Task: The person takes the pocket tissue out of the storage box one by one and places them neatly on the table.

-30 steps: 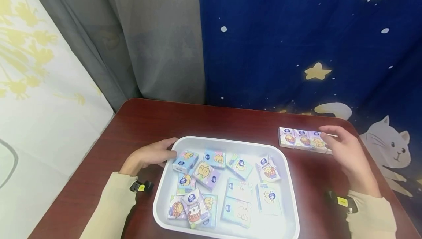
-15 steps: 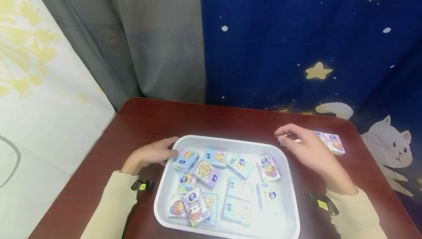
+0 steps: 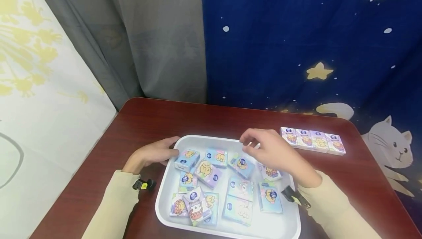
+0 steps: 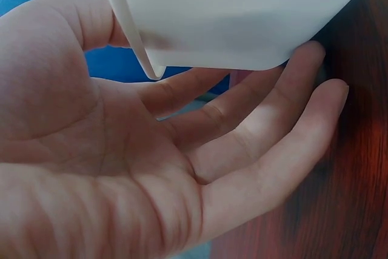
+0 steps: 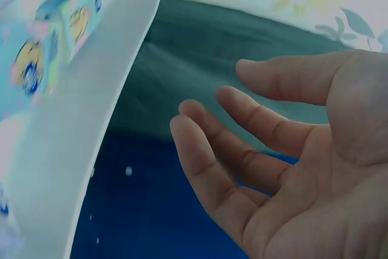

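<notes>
A white plastic tray point(image 3: 227, 234) holds several small tissue packs with cartoon animals, mostly blue, some purple. My left hand point(image 3: 155, 153) grips the tray's left rim; in the left wrist view its thumb hooks over the rim while the fingers point(image 4: 260, 174) lie along the outer wall. Above the tray's far right part hovers my right hand point(image 3: 270, 149), fingers loosely bent and holding nothing. A blue tissue pack point(image 3: 242, 166) lies below its fingertips. Partly hidden under the right hand is a purple tissue pack point(image 3: 269, 174). The right wrist view shows that palm point(image 5: 315, 192) bare.
Beyond the tray's right corner, a row of several purple tissue packs point(image 3: 311, 141) lies side by side on the dark red table point(image 3: 211, 118). A grey curtain point(image 3: 161, 41) and a blue star-print curtain point(image 3: 263, 48) hang behind the table's far edge.
My right hand has moved left, from the row of tissue packs to over the tray, uncovering the whole row. The left hand stays on the tray's rim.
</notes>
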`<action>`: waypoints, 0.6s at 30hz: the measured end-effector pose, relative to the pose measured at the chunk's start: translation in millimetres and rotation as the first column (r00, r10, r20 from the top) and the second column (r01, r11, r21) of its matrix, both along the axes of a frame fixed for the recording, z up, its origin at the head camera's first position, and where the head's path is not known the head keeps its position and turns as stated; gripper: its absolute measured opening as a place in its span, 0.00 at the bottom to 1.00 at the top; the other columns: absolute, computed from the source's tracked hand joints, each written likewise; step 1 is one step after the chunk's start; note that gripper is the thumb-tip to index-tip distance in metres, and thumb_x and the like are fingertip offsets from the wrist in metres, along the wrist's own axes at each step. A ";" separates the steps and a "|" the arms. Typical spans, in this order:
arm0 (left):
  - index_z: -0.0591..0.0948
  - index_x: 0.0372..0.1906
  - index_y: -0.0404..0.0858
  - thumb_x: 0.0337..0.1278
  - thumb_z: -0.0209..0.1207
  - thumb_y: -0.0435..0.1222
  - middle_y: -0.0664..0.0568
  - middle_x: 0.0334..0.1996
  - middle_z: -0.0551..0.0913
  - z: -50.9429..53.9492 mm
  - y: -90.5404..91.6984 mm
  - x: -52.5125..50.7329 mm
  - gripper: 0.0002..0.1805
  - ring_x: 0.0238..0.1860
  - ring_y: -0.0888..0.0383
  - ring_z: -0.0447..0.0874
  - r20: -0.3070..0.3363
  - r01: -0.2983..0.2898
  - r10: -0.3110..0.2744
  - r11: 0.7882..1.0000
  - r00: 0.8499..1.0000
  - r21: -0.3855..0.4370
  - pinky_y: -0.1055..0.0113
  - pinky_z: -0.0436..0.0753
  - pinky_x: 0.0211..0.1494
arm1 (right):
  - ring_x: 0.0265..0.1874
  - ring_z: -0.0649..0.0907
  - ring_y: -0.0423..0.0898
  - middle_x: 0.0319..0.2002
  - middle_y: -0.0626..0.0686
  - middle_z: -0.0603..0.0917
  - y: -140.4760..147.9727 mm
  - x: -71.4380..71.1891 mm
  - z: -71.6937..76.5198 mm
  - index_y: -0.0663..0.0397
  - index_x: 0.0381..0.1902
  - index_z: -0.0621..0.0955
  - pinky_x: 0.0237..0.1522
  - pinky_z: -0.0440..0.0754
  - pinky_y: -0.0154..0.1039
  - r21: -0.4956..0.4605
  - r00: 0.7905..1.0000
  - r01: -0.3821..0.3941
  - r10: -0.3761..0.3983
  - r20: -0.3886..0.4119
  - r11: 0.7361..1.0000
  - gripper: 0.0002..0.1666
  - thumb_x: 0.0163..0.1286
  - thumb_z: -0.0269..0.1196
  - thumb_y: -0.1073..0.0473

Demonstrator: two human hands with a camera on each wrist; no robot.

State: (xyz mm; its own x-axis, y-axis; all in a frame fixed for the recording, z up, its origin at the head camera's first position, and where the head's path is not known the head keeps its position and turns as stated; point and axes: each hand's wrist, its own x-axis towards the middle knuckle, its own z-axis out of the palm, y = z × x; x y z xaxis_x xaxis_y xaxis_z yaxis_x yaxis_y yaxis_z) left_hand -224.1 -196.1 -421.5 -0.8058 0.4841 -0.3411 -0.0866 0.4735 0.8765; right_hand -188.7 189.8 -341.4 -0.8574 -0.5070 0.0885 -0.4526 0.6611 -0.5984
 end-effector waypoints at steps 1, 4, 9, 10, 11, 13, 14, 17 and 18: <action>0.70 0.74 0.30 0.77 0.56 0.30 0.40 0.51 0.88 0.0 0.1 -0.2 0.25 0.45 0.46 0.93 -0.001 -0.001 0.001 1.000 1.000 0.000 0.46 0.93 0.48 | 0.45 0.88 0.46 0.46 0.46 0.91 -4.5 -1.1 -0.3 0.52 0.53 0.88 0.50 0.90 0.50 0.003 1.000 -0.018 0.018 -0.008 1.000 0.10 0.77 0.70 0.62; 0.70 0.74 0.30 0.78 0.56 0.31 0.41 0.51 0.88 0.4 0.5 0.0 0.25 0.45 0.46 0.93 -0.003 -0.004 0.004 1.000 1.000 -0.004 0.46 0.93 0.48 | 0.44 0.88 0.45 0.45 0.46 0.91 -18.5 -3.6 -2.0 0.52 0.53 0.89 0.49 0.89 0.46 0.023 0.998 -0.058 0.058 0.004 0.998 0.10 0.76 0.71 0.63; 0.71 0.73 0.32 0.77 0.58 0.32 0.42 0.51 0.88 0.5 0.1 1.0 0.25 0.44 0.47 0.93 -0.013 -0.004 0.004 1.000 1.000 -0.011 0.46 0.93 0.48 | 0.46 0.88 0.50 0.46 0.49 0.91 -42.8 -7.3 -9.3 0.53 0.53 0.89 0.49 0.88 0.44 0.077 0.991 -0.133 0.132 0.019 0.988 0.12 0.74 0.72 0.64; 0.72 0.73 0.32 0.77 0.58 0.31 0.42 0.51 0.88 0.3 -0.2 1.0 0.25 0.44 0.46 0.93 -0.014 -0.003 0.002 1.000 1.000 -0.008 0.46 0.93 0.48 | 0.46 0.88 0.51 0.46 0.49 0.91 -47.5 -7.6 -11.6 0.53 0.53 0.89 0.50 0.88 0.45 0.088 0.989 -0.147 0.146 0.015 0.985 0.11 0.74 0.72 0.64; 0.72 0.73 0.32 0.77 0.58 0.31 0.42 0.51 0.88 0.1 -0.6 1.1 0.25 0.44 0.46 0.93 -0.017 0.001 -0.001 1.000 1.000 -0.007 0.46 0.93 0.47 | 0.46 0.88 0.52 0.46 0.49 0.91 -52.2 -7.7 -14.0 0.53 0.53 0.89 0.50 0.88 0.46 0.099 0.986 -0.166 0.166 0.009 0.981 0.11 0.74 0.72 0.64; 0.72 0.72 0.31 0.76 0.57 0.31 0.42 0.51 0.88 -0.7 -1.6 1.1 0.24 0.45 0.46 0.93 -0.021 0.009 -0.009 1.000 1.000 0.001 0.45 0.93 0.48 | 0.47 0.88 0.52 0.47 0.51 0.91 -61.8 -7.0 -19.0 0.54 0.53 0.89 0.53 0.87 0.49 0.119 0.979 -0.202 0.202 0.006 0.972 0.12 0.73 0.72 0.64; 0.72 0.72 0.31 0.76 0.57 0.30 0.41 0.51 0.88 -1.2 -2.1 1.1 0.24 0.45 0.46 0.93 -0.023 0.013 -0.013 1.000 1.000 0.004 0.45 0.93 0.48 | 0.48 0.88 0.52 0.48 0.51 0.90 -66.9 -6.4 -22.1 0.54 0.54 0.89 0.55 0.87 0.50 0.128 0.977 -0.215 0.215 0.009 0.968 0.13 0.73 0.72 0.64; 0.72 0.72 0.31 0.76 0.55 0.30 0.41 0.51 0.88 -1.9 -3.6 0.9 0.24 0.46 0.46 0.93 -0.024 0.017 -0.017 1.000 1.000 0.006 0.46 0.93 0.48 | 0.49 0.86 0.50 0.51 0.52 0.89 -82.2 -3.2 -32.0 0.53 0.56 0.89 0.58 0.86 0.51 0.165 0.968 -0.249 0.250 0.018 0.954 0.16 0.72 0.72 0.64; 0.72 0.72 0.31 0.76 0.55 0.30 0.42 0.51 0.88 -2.0 -4.1 0.8 0.24 0.46 0.46 0.93 -0.026 0.016 -0.016 1.000 1.000 0.003 0.46 0.93 0.48 | 0.49 0.85 0.49 0.53 0.52 0.89 -87.5 -2.0 -35.7 0.52 0.58 0.89 0.59 0.85 0.50 0.179 0.966 -0.257 0.256 0.025 0.950 0.17 0.72 0.72 0.65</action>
State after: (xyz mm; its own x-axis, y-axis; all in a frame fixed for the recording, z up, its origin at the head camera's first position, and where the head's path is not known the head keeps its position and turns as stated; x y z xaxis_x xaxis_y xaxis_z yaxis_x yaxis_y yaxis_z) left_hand -223.2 -200.2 -423.4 -0.8062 0.4985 -0.3187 -0.0564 0.4714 0.8801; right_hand -190.7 102.3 -377.2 -0.6964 -0.7172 -0.0251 -0.6202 0.6191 -0.4817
